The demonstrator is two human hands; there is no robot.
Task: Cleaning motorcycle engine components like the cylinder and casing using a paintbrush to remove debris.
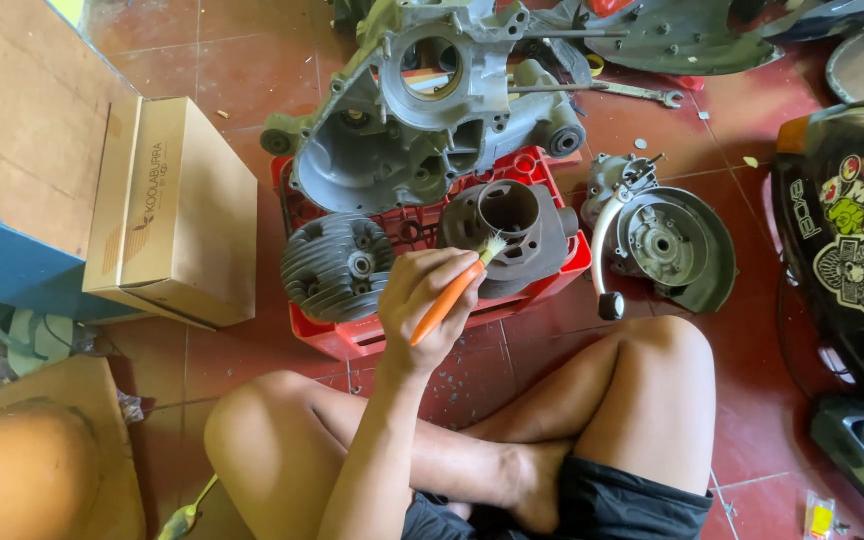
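My left hand (420,298) grips an orange-handled brush (449,298), its pale bristles touching the rim of a dark engine cylinder (517,232). The cylinder lies in a red plastic crate (352,338) on the floor, beside a finned cylinder head (337,265). A large grey engine crankcase (407,120) rests across the far side of the crate. I sit cross-legged behind the crate, with my knees (652,370) close to it. My right hand is out of view.
A cardboard box (174,215) lies left of the crate against a blue-edged board. An engine side cover with a kick lever (662,245) lies to the right, and a spanner (642,93) beyond it. A black stickered motorcycle panel (857,240) fills the right edge. The floor is red tile.
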